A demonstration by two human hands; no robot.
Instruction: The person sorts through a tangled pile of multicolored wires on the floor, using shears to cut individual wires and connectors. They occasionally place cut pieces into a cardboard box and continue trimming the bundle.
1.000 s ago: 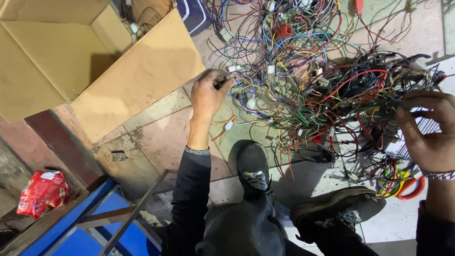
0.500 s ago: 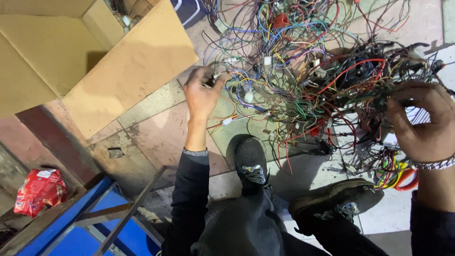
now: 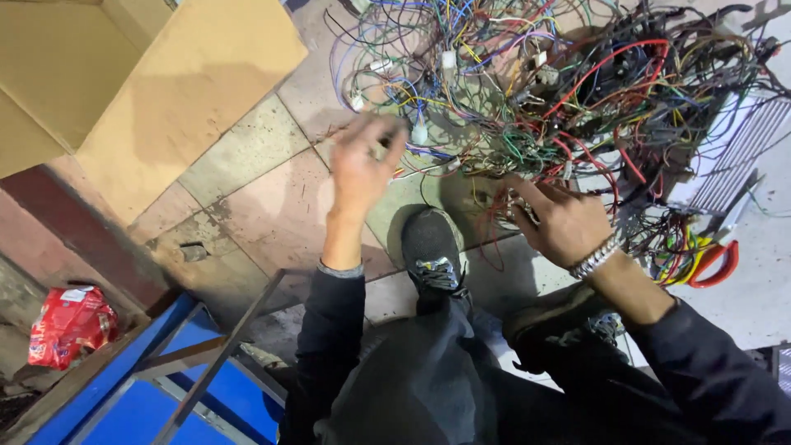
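A big tangle of coloured wires (image 3: pixel 568 91) with small white connectors lies on the tiled floor in front of me. My left hand (image 3: pixel 362 165) is raised just off the tangle's left edge. It is blurred, with the fingertips pinched together; I cannot tell whether a thin wire is in them. My right hand (image 3: pixel 560 221), with a metal bracelet at the wrist, reaches into the tangle's lower edge, fingers closed around a few wires. My two dark shoes (image 3: pixel 432 255) rest on the floor between my arms.
An open cardboard box (image 3: pixel 165 91) lies at the upper left. Red-handled pliers (image 3: pixel 715 265) lie at the tangle's lower right by a white grille (image 3: pixel 737 156). A blue metal frame (image 3: pixel 173 371) and a red packet (image 3: pixel 70 323) are at the lower left.
My left hand has pulled back from the tangle's left edge and lifted. My right hand has moved from the right side of the tangle to its lower middle. The view has shifted closer.
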